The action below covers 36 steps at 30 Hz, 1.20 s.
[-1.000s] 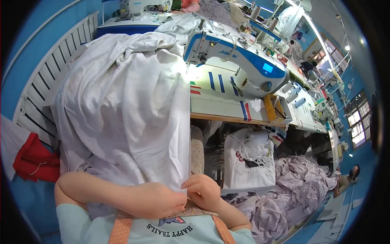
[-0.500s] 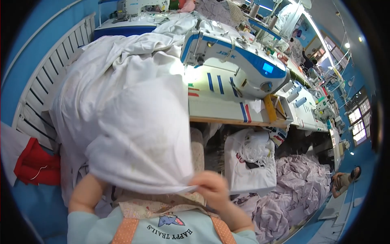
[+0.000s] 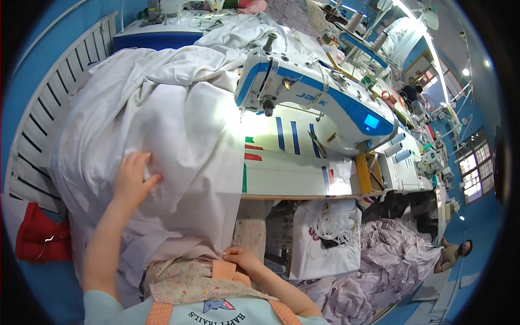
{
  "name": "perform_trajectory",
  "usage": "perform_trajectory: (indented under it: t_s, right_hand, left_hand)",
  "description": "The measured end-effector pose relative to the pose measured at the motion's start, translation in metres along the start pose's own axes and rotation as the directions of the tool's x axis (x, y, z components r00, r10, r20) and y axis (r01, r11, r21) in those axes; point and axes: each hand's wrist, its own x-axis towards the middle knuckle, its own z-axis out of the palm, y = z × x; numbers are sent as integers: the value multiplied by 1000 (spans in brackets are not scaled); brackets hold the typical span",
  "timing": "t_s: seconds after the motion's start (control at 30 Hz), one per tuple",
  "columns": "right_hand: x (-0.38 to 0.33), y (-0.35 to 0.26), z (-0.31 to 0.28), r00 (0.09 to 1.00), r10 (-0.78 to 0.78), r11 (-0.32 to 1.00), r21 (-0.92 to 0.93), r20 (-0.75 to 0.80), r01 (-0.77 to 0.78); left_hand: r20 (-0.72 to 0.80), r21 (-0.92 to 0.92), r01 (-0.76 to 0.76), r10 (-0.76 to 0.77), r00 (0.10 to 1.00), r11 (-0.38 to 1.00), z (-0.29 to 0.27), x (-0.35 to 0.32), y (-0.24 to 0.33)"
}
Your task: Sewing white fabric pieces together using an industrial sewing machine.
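A large white cloth [image 3: 179, 124] is draped over the left part of the sewing table and hangs down into my lap. My left hand [image 3: 133, 177] lies on top of it, thumb and fingers apart. Low by my apron, my right hand [image 3: 241, 258] pinches the cloth's edge near its lower right corner. To the right of the cloth stands a white and blue sewing machine [image 3: 319, 97], its lamp lit over the needle area. The needle itself is hard to make out in the glare.
Scissors [image 3: 317, 142] lie on the sewing table [image 3: 292, 176] beside strips of coloured tape. A yellow box [image 3: 369, 173] sits at its right end. Below are a white bag [image 3: 309, 238] with white cord and a crumpled pale mauve cloth heap [image 3: 379, 265]. A slatted rail [image 3: 46, 103] runs along the left.
My left hand has come out from under the cloth and now rests on top. The lifted cloth has come down flatter. My right hand has moved left and lower, still at the edge.
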Motion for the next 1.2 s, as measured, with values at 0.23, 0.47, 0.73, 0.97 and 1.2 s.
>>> perform_trajectory:
  t_s: [0.23, 0.47, 0.73, 0.97, 1.2]
  right_hand:
    - [11, -6, -19, 998, -47, 946, -323, -52, 28]
    - [17, -26, -23, 994, -92, 852, -522, -58, 48]
    - [19, -46, -22, 995, 60, 884, -458, -86, -93]
    - [22, -54, -23, 993, 27, 821, -565, -111, -85]
    - [32, -65, -23, 979, -180, 822, -561, -93, 97]
  left_hand:
    - [261, -130, 191, -153, 953, 973, 25, 8, -76]
    - [421, -161, 341, -248, 873, 926, 4, 15, -105]
    - [210, -119, 336, -307, 928, 934, -2, -13, -87]
    - [375, 75, 262, -271, 887, 962, 26, 11, -78]
    - [358, 126, 156, -192, 914, 980, 61, 53, -87]
